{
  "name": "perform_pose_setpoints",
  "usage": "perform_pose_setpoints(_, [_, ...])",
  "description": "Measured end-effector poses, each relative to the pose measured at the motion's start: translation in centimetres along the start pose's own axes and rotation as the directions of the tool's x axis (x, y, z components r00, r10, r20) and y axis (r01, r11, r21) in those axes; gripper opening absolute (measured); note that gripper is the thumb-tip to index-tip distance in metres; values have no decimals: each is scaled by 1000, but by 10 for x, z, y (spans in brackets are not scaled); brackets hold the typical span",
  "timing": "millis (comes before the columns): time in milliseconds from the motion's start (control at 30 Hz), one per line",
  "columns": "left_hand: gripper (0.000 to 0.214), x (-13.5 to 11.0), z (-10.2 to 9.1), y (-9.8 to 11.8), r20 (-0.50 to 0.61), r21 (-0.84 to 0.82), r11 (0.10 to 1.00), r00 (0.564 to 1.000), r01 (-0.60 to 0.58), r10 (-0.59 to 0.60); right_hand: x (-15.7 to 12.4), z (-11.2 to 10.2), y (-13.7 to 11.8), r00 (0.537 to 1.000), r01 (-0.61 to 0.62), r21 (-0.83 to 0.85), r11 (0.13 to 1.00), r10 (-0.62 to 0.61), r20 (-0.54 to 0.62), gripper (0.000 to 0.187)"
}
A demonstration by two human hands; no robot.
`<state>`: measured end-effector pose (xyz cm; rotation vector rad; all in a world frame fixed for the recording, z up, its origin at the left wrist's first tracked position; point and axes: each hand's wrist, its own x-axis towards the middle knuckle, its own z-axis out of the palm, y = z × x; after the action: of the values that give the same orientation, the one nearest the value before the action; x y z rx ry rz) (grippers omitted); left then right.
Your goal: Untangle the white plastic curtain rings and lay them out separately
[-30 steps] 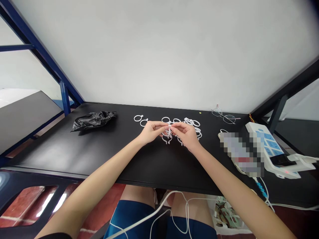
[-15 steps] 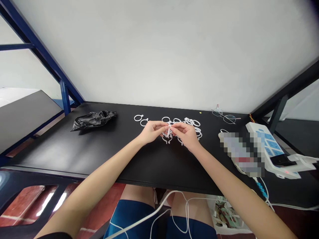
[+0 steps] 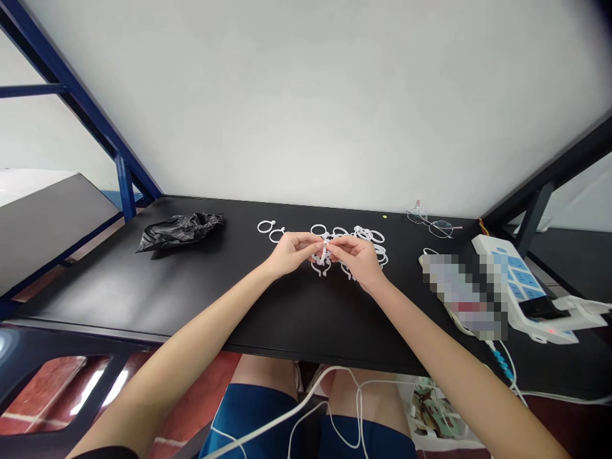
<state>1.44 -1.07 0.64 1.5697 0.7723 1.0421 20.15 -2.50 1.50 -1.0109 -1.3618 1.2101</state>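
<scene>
Both hands meet over the black tabletop, pinching one white plastic ring (image 3: pixel 325 250) between them. My left hand (image 3: pixel 292 252) grips its left side with thumb and fingertips; my right hand (image 3: pixel 356 256) does the same from the right. Fingertips cover much of the ring, so its joint is hard to make out. Several more white rings (image 3: pixel 376 236) lie behind and beneath my hands, some of them open-ended. Two closed white rings (image 3: pixel 266 226) rest apart, just left of my left hand.
A crumpled black plastic bag (image 3: pixel 180 231) lies on the left of the black table (image 3: pixel 239 331). To the right are eyeglasses (image 3: pixel 440 228), a pixelated phone (image 3: pixel 463 296) and a white power strip (image 3: pixel 521 280) with a plug. White cables (image 3: pixel 287 414) hang across the lap.
</scene>
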Motion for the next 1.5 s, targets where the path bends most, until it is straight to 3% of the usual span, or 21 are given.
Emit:
perform_pose_setpoints(533, [36,1,1,2,-53,28,998,997,54,-53,0,1,5,999,30,-34,999,-29,12,32])
perform_pose_setpoints(667, [35,5,-8,3,-221,172,983,975,63,-24,1,0,6,999,27,-35,999,-29,-45,35])
perform_pose_setpoints(733, [28,5,-17,3,-349,413,909,932,63,94,2,-1,7,997,32,-35,999,-34,-67,34])
perform_pose_setpoints(800, [20,5,-26,4,-405,648,748,896,143,180,3,-2,8,996,36,-40,999,-38,-74,33])
perform_pose_setpoints(867, [14,4,-32,5,-413,765,600,893,234,179,3,-2,8,996,30,-44,999,-33,-81,32])
perform_pose_setpoints(967, [13,4,-38,5,-419,811,480,904,334,79,2,-1,6,995,10,-44,999,-14,-96,33])
perform_pose_setpoints(1300, [19,5,-43,5,-483,817,316,872,483,-84,2,-1,4,994,-9,-49,999,4,-112,33])
perform_pose_setpoints(1500, [19,6,-48,7,-513,800,309,853,514,-91,2,-1,5,994,1,-54,999,-7,-110,33])
